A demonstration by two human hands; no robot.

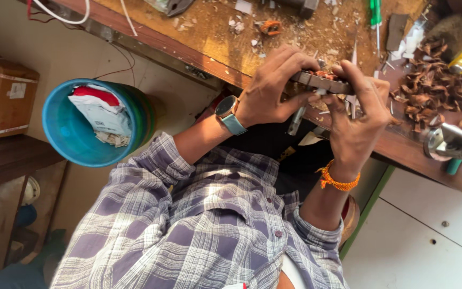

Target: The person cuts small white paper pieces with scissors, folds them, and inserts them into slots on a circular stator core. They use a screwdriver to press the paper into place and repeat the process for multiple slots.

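A flat grey metal piece [322, 83] sits at the counter [225, 43] edge, clamped at its two ends by the left hand [274, 88] and right hand [356, 120], with brown shavings [429, 93] at three o'clock and a blue bin [81, 126] at nine o'clock.

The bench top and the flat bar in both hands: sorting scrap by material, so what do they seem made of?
Bench top: probably bare wood, tan, matt, scarred and chip-strewn. Flat bar: likely metal, grey with a dull sheen and straight edges; partly hidden by the left hand and right hand.
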